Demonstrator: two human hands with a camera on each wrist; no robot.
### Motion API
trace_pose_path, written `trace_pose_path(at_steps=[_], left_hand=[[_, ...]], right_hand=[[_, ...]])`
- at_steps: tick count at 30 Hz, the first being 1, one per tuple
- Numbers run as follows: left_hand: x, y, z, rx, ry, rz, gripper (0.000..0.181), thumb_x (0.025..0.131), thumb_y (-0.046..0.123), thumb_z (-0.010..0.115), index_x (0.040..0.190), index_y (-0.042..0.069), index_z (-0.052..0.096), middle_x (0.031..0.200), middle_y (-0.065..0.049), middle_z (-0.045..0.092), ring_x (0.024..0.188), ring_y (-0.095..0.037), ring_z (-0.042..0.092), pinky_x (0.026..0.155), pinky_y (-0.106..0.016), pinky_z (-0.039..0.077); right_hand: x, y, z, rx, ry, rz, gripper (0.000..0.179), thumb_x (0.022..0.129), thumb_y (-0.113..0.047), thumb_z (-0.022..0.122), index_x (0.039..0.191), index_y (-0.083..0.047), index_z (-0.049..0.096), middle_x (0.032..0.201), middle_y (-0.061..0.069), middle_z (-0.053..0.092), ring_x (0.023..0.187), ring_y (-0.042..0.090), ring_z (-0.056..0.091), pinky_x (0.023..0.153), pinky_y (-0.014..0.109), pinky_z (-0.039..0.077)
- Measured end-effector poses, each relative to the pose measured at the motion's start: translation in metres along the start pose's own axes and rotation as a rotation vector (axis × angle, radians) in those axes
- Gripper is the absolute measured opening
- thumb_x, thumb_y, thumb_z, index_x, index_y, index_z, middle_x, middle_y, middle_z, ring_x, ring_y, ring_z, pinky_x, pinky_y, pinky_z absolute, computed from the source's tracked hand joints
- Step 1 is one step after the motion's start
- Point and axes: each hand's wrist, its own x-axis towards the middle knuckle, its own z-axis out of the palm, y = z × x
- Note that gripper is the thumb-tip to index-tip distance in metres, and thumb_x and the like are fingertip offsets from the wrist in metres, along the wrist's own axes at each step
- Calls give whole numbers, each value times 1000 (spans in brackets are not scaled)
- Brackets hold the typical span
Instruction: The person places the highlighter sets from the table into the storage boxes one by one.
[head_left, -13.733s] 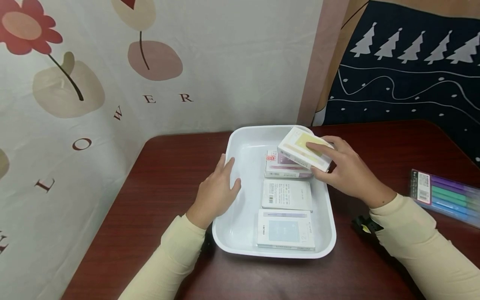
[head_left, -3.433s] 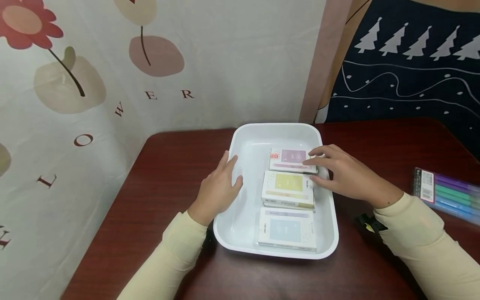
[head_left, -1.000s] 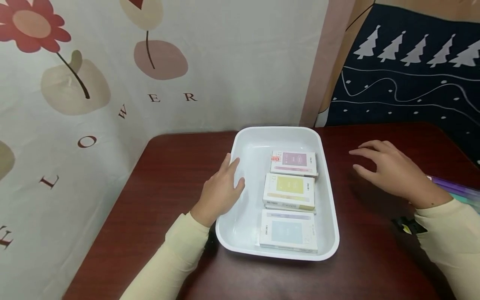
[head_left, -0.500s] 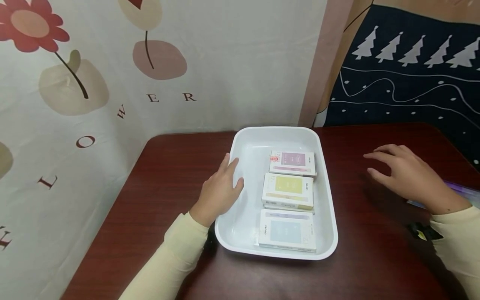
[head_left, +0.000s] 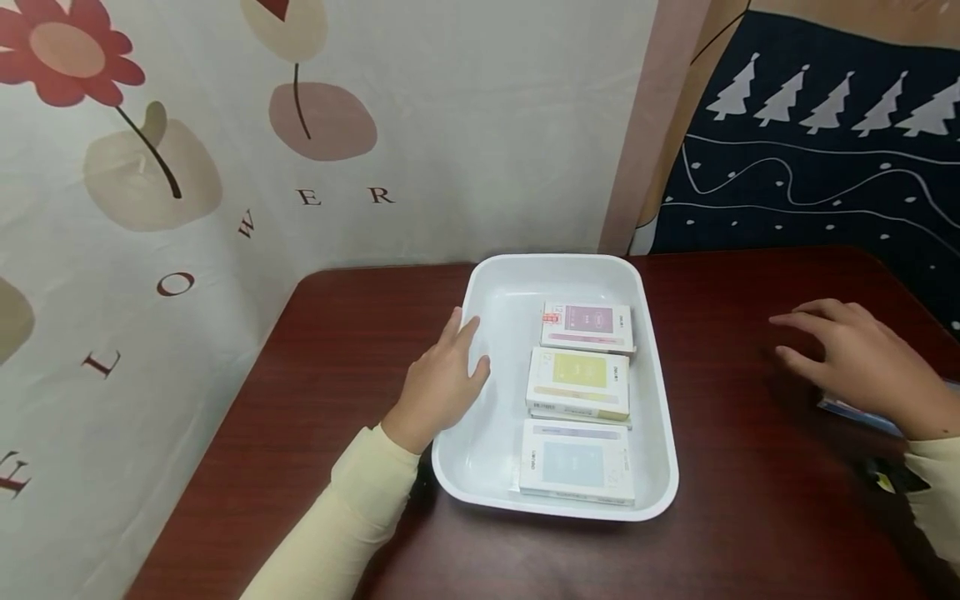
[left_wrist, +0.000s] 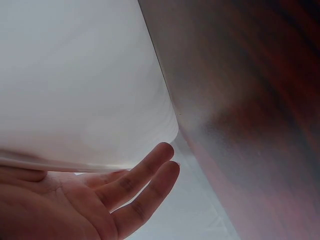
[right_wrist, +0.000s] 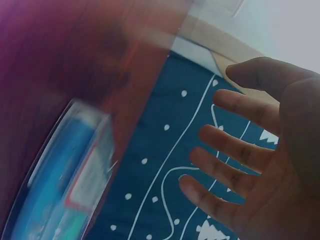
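Observation:
My left hand rests at the left rim of a white tray, its fingers loosely extended; the left wrist view shows those fingers beside the tray wall. Flat boxes line the tray's right side: a purple-labelled box at the back, a yellow-labelled box lying on another white box in the middle, and a blue-labelled box in front. Right of the tray, my right hand hovers with nothing in it. It largely hides a clear pack of coloured pens on the table.
The dark red wooden table extends on both sides of the tray. A flower-print cloth hangs behind and to the left. Behind the table's right side is a dark cloth with white trees.
The yellow-labelled box, held in my right hand in the oldest frame, now lies in the tray's middle. My right hand has since moved right, over the pen pack. The left has barely moved.

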Motion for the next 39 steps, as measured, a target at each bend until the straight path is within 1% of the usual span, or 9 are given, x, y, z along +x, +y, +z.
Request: trace_pose_path(at_steps=[5, 11, 13, 20, 26, 33, 39], left_hand=[[0, 0, 1, -2, -7, -15, 59, 99, 30, 57, 153, 12, 42, 164, -15, 28, 113, -33, 68, 73, -44, 57], [0, 0, 1, -6, -13, -20, 59, 99, 31, 57, 153, 12, 42, 165, -15, 27, 116, -34, 67, 75, -45, 57], [0, -1, 2, -6, -12, -18, 59, 99, 31, 57, 153, 12, 42, 165, -15, 27, 116, -34, 67, 74, -45, 57], [0, -1, 1, 0, 2, 3, 58, 99, 30, 56, 152, 12, 43, 164, -15, 29, 108, -35, 70, 72, -47, 56], [1, -2, 2, -3, 0, 4, 58, 99, 30, 56, 152, 11, 43, 164, -15, 29, 110, -35, 69, 74, -49, 56], [1, -1, 1, -4, -1, 5, 58, 99, 30, 57, 152, 11, 42, 164, -16, 28, 112, -34, 68, 76, -48, 57], [1, -1, 1, -1, 4, 7, 58, 99, 29, 57, 152, 11, 43, 164, -16, 29, 111, -34, 69, 74, -48, 57]], right_hand=[[-5, 7, 2, -30, -5, 6, 44, 87, -14, 72, 124, 9, 62, 124, 41, 48, 109, 58, 45, 90, 71, 37], [-13, 17, 5, -52, -2, 11, 46, 85, -14, 74, 123, 9, 61, 122, 44, 47, 106, 60, 47, 89, 71, 37], [-16, 21, 7, -58, -18, 23, 47, 85, -15, 74, 123, 8, 60, 122, 45, 46, 107, 61, 46, 89, 72, 36], [-19, 35, 15, -82, -51, 22, 53, 83, -19, 77, 124, 9, 58, 123, 46, 45, 106, 63, 47, 86, 72, 38], [-22, 42, 19, -100, -98, 95, 59, 84, -24, 76, 127, 9, 54, 125, 46, 40, 107, 65, 44, 85, 75, 37], [-27, 49, 20, -101, -153, 122, 72, 82, -31, 79, 132, 9, 47, 126, 47, 37, 102, 65, 46, 74, 70, 43], [-29, 55, 18, -100, -248, 132, 87, 84, -50, 75, 137, 9, 40, 128, 48, 35, 103, 67, 46, 76, 73, 42]])
